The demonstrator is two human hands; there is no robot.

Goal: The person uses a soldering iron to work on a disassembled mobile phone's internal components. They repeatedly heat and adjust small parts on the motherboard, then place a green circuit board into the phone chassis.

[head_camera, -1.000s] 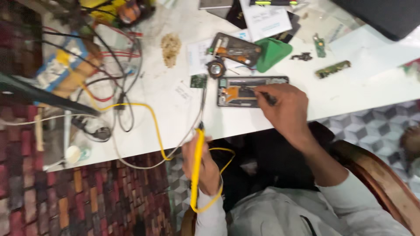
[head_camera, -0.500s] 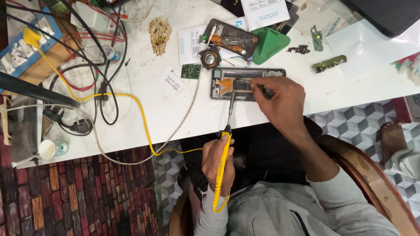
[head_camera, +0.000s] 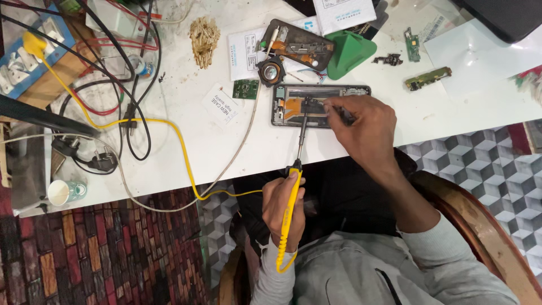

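Centre frame, right hand (head_camera: 364,127): fingers (head_camera: 333,107) pinched on a thin dark tool, likely tweezers, tip down inside opened phone (head_camera: 319,105), probably pinning a part steady. Lower centre, left hand (head_camera: 282,212): fingers clenched round yellow soldering iron (head_camera: 289,217) handle, gripped far back, likely away from heat; barrel angled up-frame, tip meeting phone just left of right fingertips. Phone flat on white tabletop (head_camera: 271,152), near its front edge. Further out: round speaker (head_camera: 271,72), small green board (head_camera: 246,88), second opened phone (head_camera: 297,44), green wedge (head_camera: 350,52). Yellow cable (head_camera: 169,141) trailing to power strip (head_camera: 28,48), upper left.
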